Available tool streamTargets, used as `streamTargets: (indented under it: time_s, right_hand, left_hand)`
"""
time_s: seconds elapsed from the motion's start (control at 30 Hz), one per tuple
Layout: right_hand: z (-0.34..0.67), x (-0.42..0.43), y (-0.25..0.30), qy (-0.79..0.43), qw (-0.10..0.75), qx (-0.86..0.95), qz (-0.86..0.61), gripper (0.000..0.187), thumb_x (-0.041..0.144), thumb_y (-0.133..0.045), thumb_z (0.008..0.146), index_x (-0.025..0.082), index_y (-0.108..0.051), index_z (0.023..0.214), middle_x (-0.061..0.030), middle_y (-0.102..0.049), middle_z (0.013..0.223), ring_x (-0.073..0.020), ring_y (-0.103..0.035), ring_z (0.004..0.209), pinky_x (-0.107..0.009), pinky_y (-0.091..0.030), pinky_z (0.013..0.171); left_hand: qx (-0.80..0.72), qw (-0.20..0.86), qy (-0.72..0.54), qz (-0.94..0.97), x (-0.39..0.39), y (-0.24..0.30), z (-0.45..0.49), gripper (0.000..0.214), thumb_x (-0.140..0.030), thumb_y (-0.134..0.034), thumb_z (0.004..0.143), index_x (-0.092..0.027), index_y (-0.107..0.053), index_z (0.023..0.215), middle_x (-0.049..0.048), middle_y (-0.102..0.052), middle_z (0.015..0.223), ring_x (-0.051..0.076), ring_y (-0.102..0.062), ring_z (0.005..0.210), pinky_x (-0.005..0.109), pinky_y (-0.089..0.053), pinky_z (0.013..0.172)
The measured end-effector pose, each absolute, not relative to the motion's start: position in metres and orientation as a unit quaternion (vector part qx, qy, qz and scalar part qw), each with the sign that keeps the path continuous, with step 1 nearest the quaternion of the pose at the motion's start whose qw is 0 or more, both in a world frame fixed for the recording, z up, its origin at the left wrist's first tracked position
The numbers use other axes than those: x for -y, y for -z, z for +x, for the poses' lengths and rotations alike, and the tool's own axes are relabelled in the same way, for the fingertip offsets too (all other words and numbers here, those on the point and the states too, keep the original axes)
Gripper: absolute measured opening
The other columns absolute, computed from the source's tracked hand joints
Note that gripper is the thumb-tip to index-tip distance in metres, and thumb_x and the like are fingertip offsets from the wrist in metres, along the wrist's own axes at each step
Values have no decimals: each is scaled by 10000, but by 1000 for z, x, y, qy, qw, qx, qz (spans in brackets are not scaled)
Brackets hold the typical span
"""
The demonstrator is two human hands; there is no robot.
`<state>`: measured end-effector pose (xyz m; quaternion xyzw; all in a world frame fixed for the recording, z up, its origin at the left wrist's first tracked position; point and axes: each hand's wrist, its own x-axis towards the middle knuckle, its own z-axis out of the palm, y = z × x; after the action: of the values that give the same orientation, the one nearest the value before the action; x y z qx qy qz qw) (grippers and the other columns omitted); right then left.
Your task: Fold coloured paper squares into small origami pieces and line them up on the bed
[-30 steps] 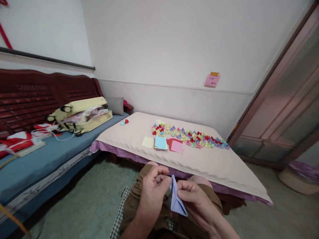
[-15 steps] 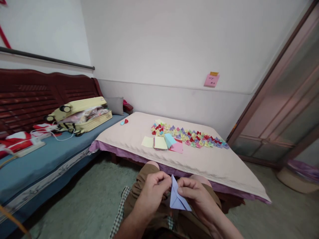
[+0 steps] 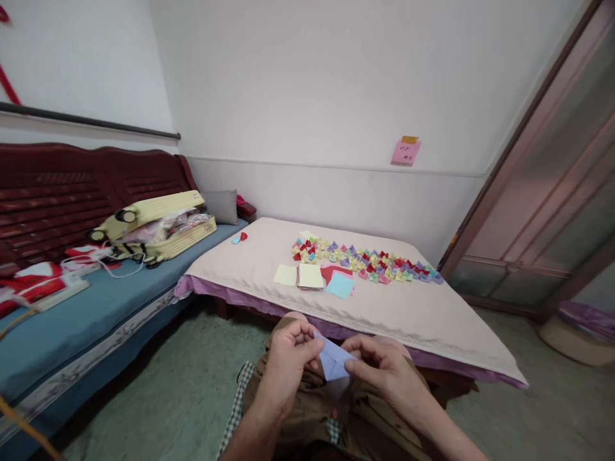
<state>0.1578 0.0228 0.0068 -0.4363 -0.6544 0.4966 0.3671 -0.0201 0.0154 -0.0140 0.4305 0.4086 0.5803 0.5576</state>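
Above my lap, a folded piece of lilac origami paper (image 3: 333, 360) is stretched between my two hands, its shape roughly triangular. My left hand (image 3: 291, 352) pinches its upper left corner between thumb and fingers. At the right corner, my right hand (image 3: 377, 366) grips it the same way. On the low table beyond my knees lie a stack of square paper (image 3: 310, 276) with a pale yellow top sheet, a light blue sheet (image 3: 341, 285) over pink and red ones, and a single yellow sheet (image 3: 286, 274).
Many small folded paper pieces (image 3: 368, 261) in mixed colours spread across the cream-covered table (image 3: 250, 269). Two more, red and blue (image 3: 240, 237), lie at its far left. A half-open yellow suitcase (image 3: 158, 224) rests on the blue-cushioned bench (image 3: 120, 288). A bin (image 3: 579, 333) stands at right.
The lilac paper has been turned, and my hands now hold it by opposite corners. The light blue sheet, raised before, now lies flat nearer the table's front edge.
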Motion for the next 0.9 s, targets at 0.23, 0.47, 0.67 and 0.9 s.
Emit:
streamTargets:
  time_s: [0.23,0.47,0.67,0.9]
  right_hand:
    - [175,-28,-4,-427,439,639,-466,171,340,-729,685,172,-709,707,-9,-624,625,-164,-522,605,-270,-395,569]
    - [182,-20,-10,-411,457,656,-437,211,319,-690,756,219,-731,936,-27,-668,770,-178,-605,633,-282,-457,589]
    - [186,-21,-12,-314,407,770,-378,147,231,-602,850,216,-734,913,-55,-675,788,-193,-611,741,-288,-453,663]
    - [184,-19,-23,-288,374,800,-371,103,209,-615,837,205,-701,780,-62,-669,873,-201,-606,813,-296,-451,724]
  left_hand:
    - [-426,497,-587,477,-13,6,-21,179,-174,-630,715,-155,-606,892,-20,-603,640,115,-572,563,203,-437,508]
    - [-415,389,-565,597,-9,8,-29,163,-173,-599,781,-171,-718,893,48,-693,785,171,-654,675,258,-494,630]
    - [-404,327,-528,671,-9,6,-34,151,-114,-591,784,-189,-711,836,37,-678,788,175,-615,764,260,-453,707]
    - [-420,395,-489,654,-8,7,-34,135,-157,-530,825,-174,-656,870,22,-651,721,152,-609,664,241,-459,632]
